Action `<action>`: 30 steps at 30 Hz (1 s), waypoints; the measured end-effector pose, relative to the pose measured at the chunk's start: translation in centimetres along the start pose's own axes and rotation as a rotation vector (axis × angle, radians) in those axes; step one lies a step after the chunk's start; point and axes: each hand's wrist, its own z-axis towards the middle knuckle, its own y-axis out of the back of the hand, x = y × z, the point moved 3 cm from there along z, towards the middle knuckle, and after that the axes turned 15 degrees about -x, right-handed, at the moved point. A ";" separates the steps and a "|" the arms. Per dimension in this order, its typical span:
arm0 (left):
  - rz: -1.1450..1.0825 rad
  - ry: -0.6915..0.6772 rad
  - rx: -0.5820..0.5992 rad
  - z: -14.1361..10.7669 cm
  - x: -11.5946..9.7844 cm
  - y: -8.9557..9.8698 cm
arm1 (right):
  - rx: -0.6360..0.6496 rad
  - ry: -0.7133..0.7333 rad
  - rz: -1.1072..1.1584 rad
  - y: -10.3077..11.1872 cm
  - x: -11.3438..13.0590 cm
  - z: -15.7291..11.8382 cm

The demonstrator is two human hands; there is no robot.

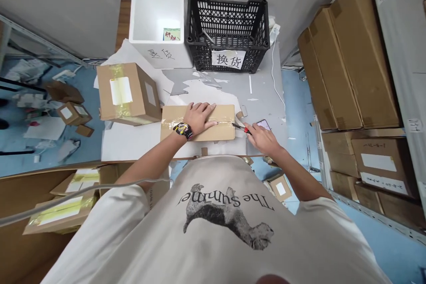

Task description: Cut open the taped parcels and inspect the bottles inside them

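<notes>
A flat brown cardboard box (pixel 222 134) with clear tape along its top seam lies on the table before me. My left hand (pixel 197 119), with a watch on the wrist, rests on its top with the fingers spread. A utility knife (pixel 245 129) with a red part on its handle is gripped in my right hand (pixel 262 138). Its dark tip touches or nearly touches the taped seam at the box's right end. Behind my right hand, a phone (pixel 264 124) is partly covered.
A larger taped carton (pixel 121 93) stands left of the flat box. At the back are a white foam box (pixel 158 13) and a black plastic crate (pixel 229 22). Shelves with cartons (pixel 362 53) line the right. An open carton (pixel 20 195) with parcels sits at lower left.
</notes>
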 end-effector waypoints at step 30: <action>0.110 -0.236 0.034 0.3 0.9 -0.6 | -0.056 0.119 -0.103 -0.6 -1.6 2.6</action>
